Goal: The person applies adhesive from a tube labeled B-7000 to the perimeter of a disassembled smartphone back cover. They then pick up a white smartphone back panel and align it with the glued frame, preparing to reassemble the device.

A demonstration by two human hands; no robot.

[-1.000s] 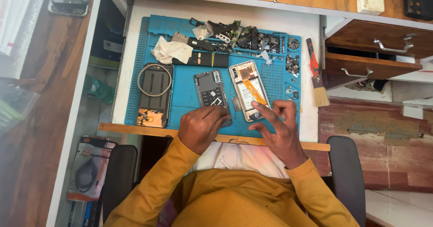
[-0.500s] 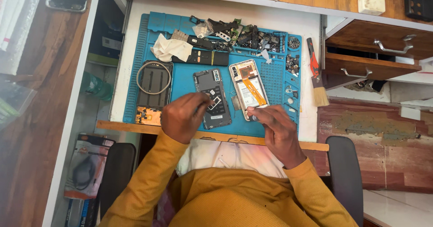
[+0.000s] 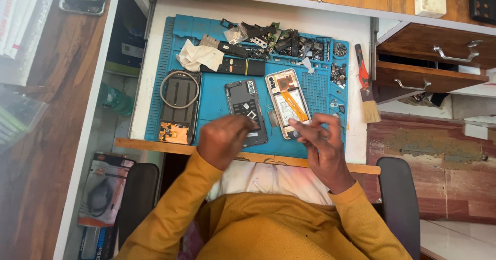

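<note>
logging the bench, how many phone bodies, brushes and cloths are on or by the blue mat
Opened phone bodies: 3 (black one with wire loop, dark grey middle one, white-framed one with orange flex)
Red-handled brush: 1
Crumpled white cloth: 1
Total: 5

Left hand [image 3: 223,141] over dark phone back cover [image 3: 245,110]; right hand [image 3: 319,136] fingers at opened phone [image 3: 287,102], blue mat [image 3: 217,100].

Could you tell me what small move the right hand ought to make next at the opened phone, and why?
Probably a small lift or pry at the lower edge of the opened phone. The right hand pinches at that end, fingertips on its frame, while the left hand rests on the dark back cover beside it, on the blue mat.
</note>
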